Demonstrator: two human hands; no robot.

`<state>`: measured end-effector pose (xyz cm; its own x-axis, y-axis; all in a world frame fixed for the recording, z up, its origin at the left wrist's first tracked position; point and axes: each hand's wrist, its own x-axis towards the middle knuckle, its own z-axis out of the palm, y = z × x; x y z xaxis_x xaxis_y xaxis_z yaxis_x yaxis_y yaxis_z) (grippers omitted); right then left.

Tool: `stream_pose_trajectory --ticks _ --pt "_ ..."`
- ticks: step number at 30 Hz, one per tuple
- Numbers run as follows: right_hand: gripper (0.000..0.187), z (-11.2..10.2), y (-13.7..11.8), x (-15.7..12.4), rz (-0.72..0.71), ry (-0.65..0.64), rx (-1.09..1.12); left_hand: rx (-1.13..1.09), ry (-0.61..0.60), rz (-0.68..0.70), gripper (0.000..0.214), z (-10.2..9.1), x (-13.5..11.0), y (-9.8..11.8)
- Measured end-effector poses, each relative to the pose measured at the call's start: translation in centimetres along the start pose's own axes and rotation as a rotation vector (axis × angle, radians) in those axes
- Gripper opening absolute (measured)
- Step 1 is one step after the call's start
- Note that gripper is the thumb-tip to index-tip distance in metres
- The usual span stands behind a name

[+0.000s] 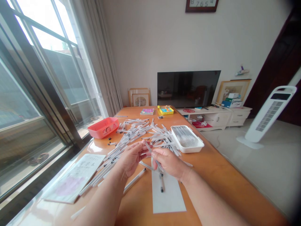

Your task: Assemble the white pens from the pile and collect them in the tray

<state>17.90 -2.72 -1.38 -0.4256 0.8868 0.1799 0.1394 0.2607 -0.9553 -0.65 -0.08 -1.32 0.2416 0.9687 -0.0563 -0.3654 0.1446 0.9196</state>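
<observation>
My left hand [133, 157] and my right hand [168, 161] meet above the wooden table [218, 175], both pinching a thin clear pen [148, 147] between their fingertips. My right hand also grips a few more pens that stick out below it. A white paper sheet [168, 197] lies under my hands, with a dark-tipped pen [161, 183] on it. A big heap of clear pens [138, 133] spreads across the table just beyond my hands.
A white tray [187, 139] of pens sits right of the heap, a red plastic basket [103, 127] to its left. A printed sheet [75, 175] lies at the left table edge by the window. Small boxes, a TV and a tower fan stand farther back.
</observation>
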Motion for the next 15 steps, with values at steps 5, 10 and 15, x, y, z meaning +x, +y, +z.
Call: stream_pose_trajectory --ticks 5,10,15 --pt "0.041 -0.5 0.6 0.2 0.031 0.037 0.074 0.044 -0.017 0.013 0.025 0.0 0.0 -0.1" --pt "0.037 -3.1 1.6 0.6 0.138 0.415 0.156 -0.045 0.191 0.064 0.021 -0.7 0.6 0.2" --pt "0.025 -5.8 3.4 0.9 0.169 0.616 -0.004 -0.082 0.294 0.080 0.017 -1.2 1.1 0.1"
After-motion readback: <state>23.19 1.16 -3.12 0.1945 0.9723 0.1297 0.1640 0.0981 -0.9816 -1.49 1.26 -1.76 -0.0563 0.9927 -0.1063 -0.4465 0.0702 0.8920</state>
